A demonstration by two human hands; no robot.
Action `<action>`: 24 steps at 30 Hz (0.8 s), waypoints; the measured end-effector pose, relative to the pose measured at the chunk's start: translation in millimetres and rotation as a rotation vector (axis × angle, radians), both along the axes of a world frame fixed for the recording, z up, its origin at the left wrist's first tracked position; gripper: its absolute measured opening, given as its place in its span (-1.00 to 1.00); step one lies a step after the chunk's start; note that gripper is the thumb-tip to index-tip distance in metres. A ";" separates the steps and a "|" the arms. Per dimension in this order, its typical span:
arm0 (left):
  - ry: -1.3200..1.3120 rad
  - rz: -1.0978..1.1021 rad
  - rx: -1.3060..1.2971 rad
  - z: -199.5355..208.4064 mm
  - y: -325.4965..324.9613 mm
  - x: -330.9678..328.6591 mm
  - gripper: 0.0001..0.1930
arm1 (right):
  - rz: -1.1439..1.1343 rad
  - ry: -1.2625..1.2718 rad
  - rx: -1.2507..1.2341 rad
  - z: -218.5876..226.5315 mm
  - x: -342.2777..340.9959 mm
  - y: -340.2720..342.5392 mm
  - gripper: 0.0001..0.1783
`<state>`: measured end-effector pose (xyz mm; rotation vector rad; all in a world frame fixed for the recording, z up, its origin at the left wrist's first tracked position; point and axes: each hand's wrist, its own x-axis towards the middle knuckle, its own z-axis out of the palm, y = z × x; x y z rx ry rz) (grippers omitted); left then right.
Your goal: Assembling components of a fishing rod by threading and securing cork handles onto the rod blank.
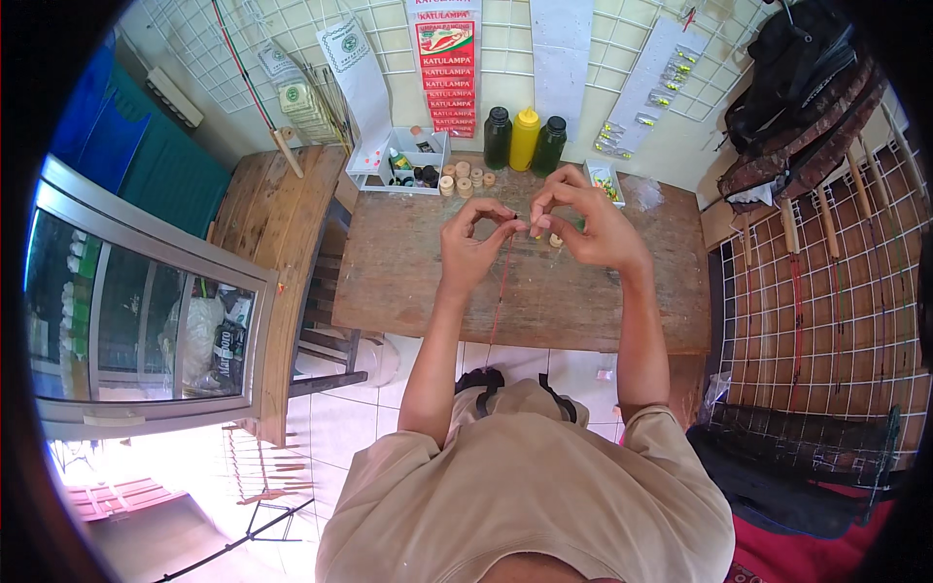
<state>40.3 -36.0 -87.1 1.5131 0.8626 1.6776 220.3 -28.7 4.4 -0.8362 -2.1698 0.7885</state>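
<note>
Fine fingertip work on a thin red rod [501, 290]

The rod rises from beyond the desk's near edge to the left hand [473, 243], above the middle of the wooden desk [403, 282]. That hand's grip is clamped on its upper end, thumb and forefinger together. The right hand [595, 222] is just beside it, fingers bent inward; whether its grip is clamped on anything is too small to tell. Behind the hands stand a yellow bottle [525, 144] between two dark bottles [498, 141], with wooden spools [463, 181] and a white tray [399, 188] to the left.

The step in hand looks like close work at the rod's end, with the left hand steadying and the right working beside it. The next move seems to call for a firm left grip and small, exact motions from the right, keeping the slender rod from twisting.
</note>
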 end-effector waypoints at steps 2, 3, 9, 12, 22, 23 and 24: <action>0.001 -0.001 0.006 0.9 -0.4 -0.6 -0.80 | 0.013 -0.045 -0.020 -1.2 -0.5 0.6 -0.88; 0.001 -0.001 0.006 1.7 -0.6 -0.5 -0.80 | 0.014 -0.045 -0.019 -1.2 0.2 0.9 -0.88; -0.045 -0.027 -0.025 2.1 -2.5 -1.8 -0.81 | -0.069 -0.068 0.045 -3.9 -0.8 2.8 -0.83; -0.032 -0.024 -0.014 -0.4 -1.4 -2.3 -0.81 | -0.120 -0.065 0.121 -3.3 -3.4 3.4 -0.82; -0.034 -0.028 -0.021 -1.5 -1.8 -2.3 -0.84 | -0.175 -0.133 0.170 -0.7 -10.8 5.1 -0.77; -0.032 -0.024 -0.023 -1.7 -2.1 -2.6 -0.84 | -0.184 -0.138 0.163 -1.8 -10.9 5.8 -0.76; -0.033 -0.024 -0.022 -1.8 -2.3 -2.4 -0.84 | -0.184 -0.140 0.164 -1.0 -11.1 5.4 -0.76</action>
